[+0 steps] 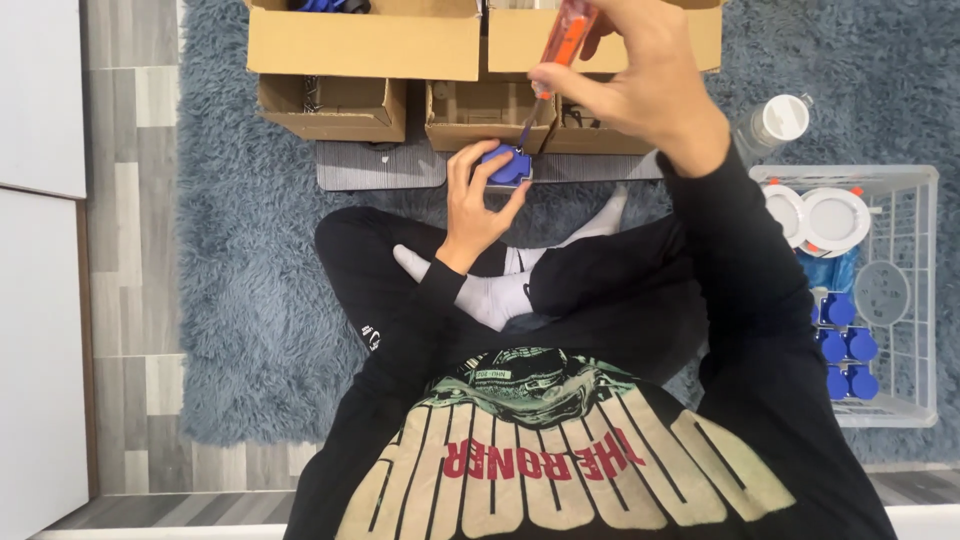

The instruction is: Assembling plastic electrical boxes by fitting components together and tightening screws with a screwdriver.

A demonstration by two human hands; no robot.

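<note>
I sit cross-legged on a shaggy blue-grey rug (250,300). My left hand (475,200) grips a small blue plastic part (507,165) held over a grey board (380,165) in front of my legs. My right hand (630,85) is raised above it and holds a screwdriver with an orange handle (566,40). The screwdriver's thin shaft slants down and its tip touches the top of the blue part.
Several open cardboard boxes (365,45) stand in rows at the far edge of the rug. A white wire basket (905,300) at my right holds white round discs (835,218) and several blue parts (845,345). A clear bottle with a white cap (780,120) lies beside it.
</note>
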